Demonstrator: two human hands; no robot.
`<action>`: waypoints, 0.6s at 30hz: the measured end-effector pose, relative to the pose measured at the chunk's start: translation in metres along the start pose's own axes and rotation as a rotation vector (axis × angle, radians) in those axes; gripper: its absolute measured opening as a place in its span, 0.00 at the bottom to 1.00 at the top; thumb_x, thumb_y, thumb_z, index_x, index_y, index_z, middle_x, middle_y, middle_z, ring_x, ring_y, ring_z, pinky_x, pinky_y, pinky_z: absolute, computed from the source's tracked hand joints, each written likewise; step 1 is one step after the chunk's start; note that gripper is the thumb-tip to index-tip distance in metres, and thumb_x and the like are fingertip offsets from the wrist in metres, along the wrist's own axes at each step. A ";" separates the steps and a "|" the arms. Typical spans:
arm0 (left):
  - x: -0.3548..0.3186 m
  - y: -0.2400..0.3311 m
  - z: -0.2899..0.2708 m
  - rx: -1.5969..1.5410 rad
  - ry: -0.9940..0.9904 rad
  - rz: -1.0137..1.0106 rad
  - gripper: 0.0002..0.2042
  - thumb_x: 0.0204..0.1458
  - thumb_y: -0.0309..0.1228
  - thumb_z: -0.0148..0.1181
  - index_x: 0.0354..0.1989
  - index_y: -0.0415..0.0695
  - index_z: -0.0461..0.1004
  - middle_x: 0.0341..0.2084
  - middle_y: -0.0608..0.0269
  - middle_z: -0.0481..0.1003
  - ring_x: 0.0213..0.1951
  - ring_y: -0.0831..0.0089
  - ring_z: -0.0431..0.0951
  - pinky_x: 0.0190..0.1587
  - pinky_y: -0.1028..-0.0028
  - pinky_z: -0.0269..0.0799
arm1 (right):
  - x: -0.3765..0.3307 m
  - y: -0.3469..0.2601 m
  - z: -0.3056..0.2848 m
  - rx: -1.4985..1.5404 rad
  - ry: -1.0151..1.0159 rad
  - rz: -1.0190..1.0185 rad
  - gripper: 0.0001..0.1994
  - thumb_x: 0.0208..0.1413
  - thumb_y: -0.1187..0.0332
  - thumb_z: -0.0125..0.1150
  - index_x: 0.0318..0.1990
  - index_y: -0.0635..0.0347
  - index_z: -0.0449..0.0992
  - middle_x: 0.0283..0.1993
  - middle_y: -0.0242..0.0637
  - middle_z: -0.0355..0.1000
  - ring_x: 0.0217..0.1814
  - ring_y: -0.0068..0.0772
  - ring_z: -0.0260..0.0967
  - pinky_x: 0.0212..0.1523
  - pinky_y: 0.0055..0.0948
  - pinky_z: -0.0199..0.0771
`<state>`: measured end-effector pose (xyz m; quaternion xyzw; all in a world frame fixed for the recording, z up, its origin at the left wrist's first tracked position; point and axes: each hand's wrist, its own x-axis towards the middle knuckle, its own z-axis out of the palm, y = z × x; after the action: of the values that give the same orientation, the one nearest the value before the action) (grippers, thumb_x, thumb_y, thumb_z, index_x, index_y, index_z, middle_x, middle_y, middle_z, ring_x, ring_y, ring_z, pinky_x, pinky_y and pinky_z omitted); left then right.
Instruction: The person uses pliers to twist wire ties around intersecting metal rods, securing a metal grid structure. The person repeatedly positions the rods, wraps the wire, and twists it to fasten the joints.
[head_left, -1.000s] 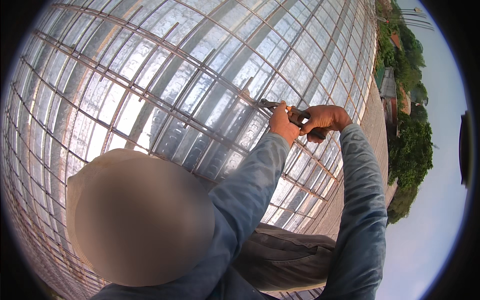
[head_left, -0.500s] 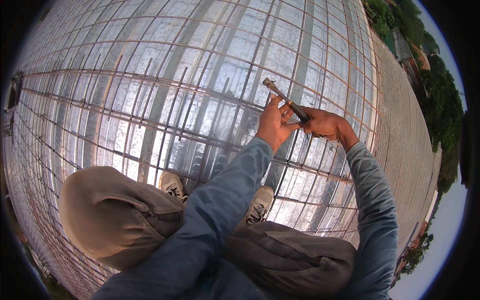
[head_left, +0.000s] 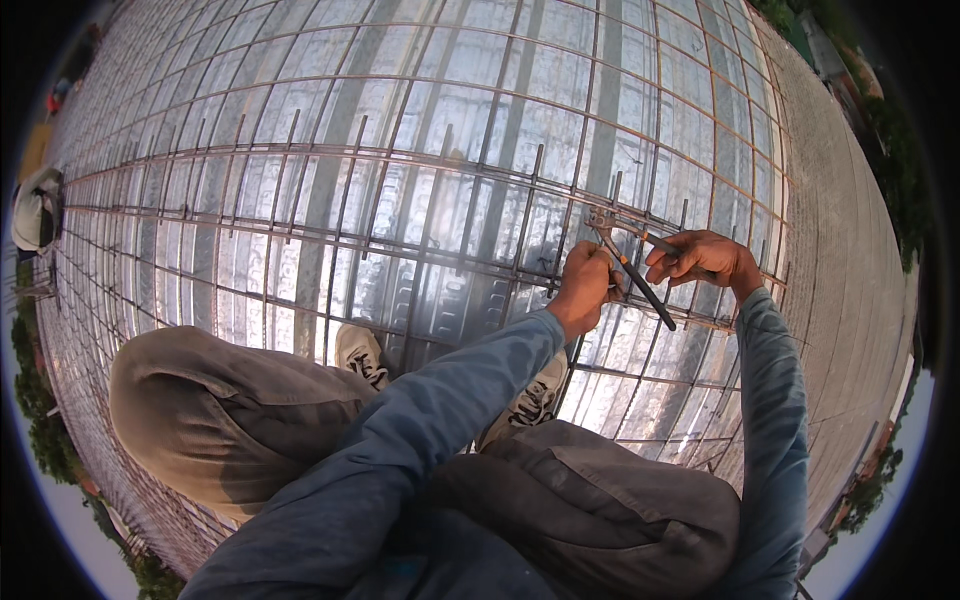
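A pair of pincers point(head_left: 637, 278) with dark, orange-banded handles is spread apart over the rebar mesh point(head_left: 430, 160). My right hand point(head_left: 705, 262) is closed around one handle, while the other handle hangs free toward me. Close to the jaws, my left hand point(head_left: 583, 288) has its fingers curled together beside a bar crossing. Whatever those fingers pinch is hidden or too thin to make out. The jaws lie over the paired bars and seem unclosed; I cannot tell whether they touch the steel.
Ribbed shiny metal decking point(head_left: 440, 290) lies under the mesh. Short bar ends stick out along the paired bars. My shoes point(head_left: 362, 355) stand among the bars, below my bent knees. A grey ribbed surface point(head_left: 840, 230) runs along the right. A person's light head covering point(head_left: 36, 212) shows at far left.
The pincers have turned and their handles have spread; the jaws now lie near the bars. My right hand has moved right, apart from my left, whose fingers have curled in. The view has shifted.
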<state>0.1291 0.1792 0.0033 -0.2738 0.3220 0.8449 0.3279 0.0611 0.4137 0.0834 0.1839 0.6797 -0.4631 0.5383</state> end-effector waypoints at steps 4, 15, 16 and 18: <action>-0.007 -0.004 -0.008 0.068 0.025 -0.101 0.03 0.69 0.29 0.48 0.42 0.45 0.64 0.31 0.64 0.68 0.24 0.80 0.62 0.22 0.76 0.58 | -0.002 0.006 -0.014 -0.557 0.139 0.128 0.18 0.48 0.69 0.65 0.48 0.64 0.82 0.45 0.43 0.84 0.56 0.39 0.79 0.53 0.43 0.78; -0.032 0.013 0.040 0.219 -0.093 -0.113 0.03 0.68 0.29 0.51 0.42 0.44 0.65 0.29 0.67 0.67 0.21 0.82 0.59 0.20 0.78 0.53 | -0.005 -0.058 0.004 -0.461 0.251 -0.068 0.19 0.52 0.66 0.57 0.50 0.60 0.83 0.43 0.41 0.83 0.42 0.38 0.81 0.39 0.39 0.82; -0.031 0.015 0.043 0.245 -0.137 -0.103 0.03 0.67 0.29 0.51 0.42 0.45 0.66 0.29 0.67 0.67 0.21 0.83 0.59 0.20 0.79 0.53 | -0.002 -0.057 0.003 -0.523 0.251 -0.076 0.19 0.52 0.66 0.56 0.51 0.60 0.82 0.43 0.39 0.83 0.42 0.35 0.81 0.39 0.38 0.81; -0.020 0.013 0.033 0.182 -0.061 -0.134 0.03 0.66 0.29 0.52 0.42 0.45 0.67 0.28 0.69 0.67 0.21 0.84 0.59 0.20 0.79 0.54 | 0.017 -0.054 -0.004 -0.651 0.247 -0.095 0.20 0.53 0.65 0.55 0.52 0.59 0.81 0.43 0.36 0.82 0.42 0.30 0.79 0.38 0.37 0.81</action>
<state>0.1242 0.1882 0.0428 -0.2380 0.3684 0.7961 0.4169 0.0128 0.3860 0.0916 0.0255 0.8595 -0.2208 0.4603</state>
